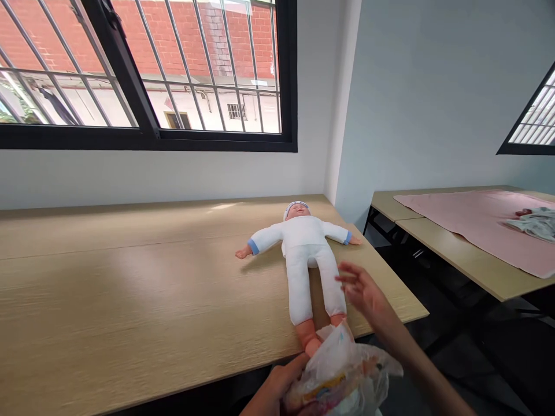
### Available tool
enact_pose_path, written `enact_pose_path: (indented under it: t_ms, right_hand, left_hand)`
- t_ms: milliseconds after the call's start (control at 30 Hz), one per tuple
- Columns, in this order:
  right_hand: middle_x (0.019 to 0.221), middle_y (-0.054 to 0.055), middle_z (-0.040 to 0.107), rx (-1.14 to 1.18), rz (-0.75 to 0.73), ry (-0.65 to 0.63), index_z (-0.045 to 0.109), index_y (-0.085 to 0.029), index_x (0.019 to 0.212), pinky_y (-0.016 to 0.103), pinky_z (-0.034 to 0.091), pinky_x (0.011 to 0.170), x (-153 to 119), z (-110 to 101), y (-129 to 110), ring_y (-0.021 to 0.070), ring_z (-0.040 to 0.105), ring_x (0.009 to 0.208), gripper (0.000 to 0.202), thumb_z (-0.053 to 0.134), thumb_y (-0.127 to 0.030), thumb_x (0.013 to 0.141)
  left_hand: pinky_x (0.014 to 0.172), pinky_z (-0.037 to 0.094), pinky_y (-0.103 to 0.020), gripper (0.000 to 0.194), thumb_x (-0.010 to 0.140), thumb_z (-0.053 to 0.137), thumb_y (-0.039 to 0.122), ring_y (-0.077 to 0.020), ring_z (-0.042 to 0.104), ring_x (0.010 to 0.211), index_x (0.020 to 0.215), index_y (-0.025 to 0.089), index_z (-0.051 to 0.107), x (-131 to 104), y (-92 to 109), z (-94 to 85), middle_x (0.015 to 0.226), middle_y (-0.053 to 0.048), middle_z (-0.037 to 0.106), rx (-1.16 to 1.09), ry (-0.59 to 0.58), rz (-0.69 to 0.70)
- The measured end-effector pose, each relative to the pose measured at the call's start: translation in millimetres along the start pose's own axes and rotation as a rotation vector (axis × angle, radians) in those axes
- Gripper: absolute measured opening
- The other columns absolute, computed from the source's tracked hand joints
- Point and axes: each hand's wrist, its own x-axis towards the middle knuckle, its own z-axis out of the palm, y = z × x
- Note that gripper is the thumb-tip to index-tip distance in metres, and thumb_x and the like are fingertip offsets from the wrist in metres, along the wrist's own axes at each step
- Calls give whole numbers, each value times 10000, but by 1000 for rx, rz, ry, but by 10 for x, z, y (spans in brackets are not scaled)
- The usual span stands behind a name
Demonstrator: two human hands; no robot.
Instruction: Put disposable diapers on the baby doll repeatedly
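Observation:
A baby doll (303,242) in white clothes with blue cuffs and a white cap lies on its back on the wooden table (130,300), its feet toward me. At the table's front edge, my left hand (284,378) is closed on a crumpled, see-through plastic bag (347,375) with colourful print. The bag partly covers the doll's feet. Just right of the doll's leg hovers my right hand (358,286), fingers apart and holding nothing. Whether its fingertips touch the leg I cannot tell.
To the right stands a second table (455,257) with a pink cloth (472,225) and a bunched grey-white fabric (535,222) on it. A gap separates the two tables. Behind the doll are a wall and a barred window (208,69).

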Motion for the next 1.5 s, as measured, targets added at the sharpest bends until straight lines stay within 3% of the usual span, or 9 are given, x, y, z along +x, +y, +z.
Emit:
enact_pose_path:
  t_ms: [100,200,300,433,667,1100,1200,1333,1500]
  right_hand:
    - [1380,130,543,80,61,-176,505,-313,1374,467,460,1013,-590,39,42,336,549,1238,848,827,-527,620]
    - [1330,121,588,198,164,-295,463,-328,1405,474,495,958,-803,43,170,338,603,1171,890,841,-504,619]
    - [1145,110,692,216,233,-223,579,-273,1291,433,532,873,-740,18,260,301,681,994,698,809,-498,672]
    - [1011,97,733,191,242,-93,687,-207,1083,398,541,834,-548,-14,219,282,695,920,542,827,-491,643]
    - [1154,83,690,206,169,87,593,-238,1164,339,551,850,-266,-95,207,244,675,998,594,829,-452,662]
    - [1115,86,696,235,149,167,519,-231,1232,356,550,838,-109,-86,358,251,664,1007,591,761,-475,751]
    - [1135,94,663,112,46,264,528,-223,1210,407,531,889,-90,-55,394,262,644,1039,567,746,-484,756]
    - [1197,83,589,-267,-259,419,569,-252,1205,467,449,1012,-132,14,388,258,557,1159,436,698,-411,820]
    - [1270,67,521,-660,-574,222,672,-330,1118,504,418,1050,-194,126,269,266,452,1239,240,643,-292,883]
  left_hand:
    - [934,542,-384,571,810,698,363,-273,625,1138,1358,309,547,47,314,-23,1295,-81,636,-22,18,4]
    - [895,550,-334,440,802,697,344,-243,644,1055,1231,281,627,171,545,-26,1231,-61,657,20,-70,21]
    - [770,558,-274,381,816,677,332,-169,653,843,1180,258,598,336,619,-45,1105,-44,677,-17,-144,32]
    - [586,508,-195,462,782,725,342,-79,591,626,1163,235,487,582,625,-158,1023,-24,650,-289,-21,-28]
    - [671,544,-219,564,683,821,359,-135,660,788,1094,216,462,826,641,-345,988,0,618,-471,278,-47]
    - [678,547,-257,518,727,777,422,-179,672,820,1106,216,489,801,573,-380,1003,-38,673,-473,293,-83]
    - [666,529,-236,494,737,763,447,-162,650,805,1093,211,513,791,554,-381,1005,-41,661,-437,321,-85]
    - [652,510,-225,477,760,738,468,-150,635,774,1100,213,520,781,544,-369,996,-44,657,-443,323,-96]
    - [593,471,-194,475,750,751,463,-117,601,690,1091,210,540,791,554,-343,960,-26,656,-450,319,-94]
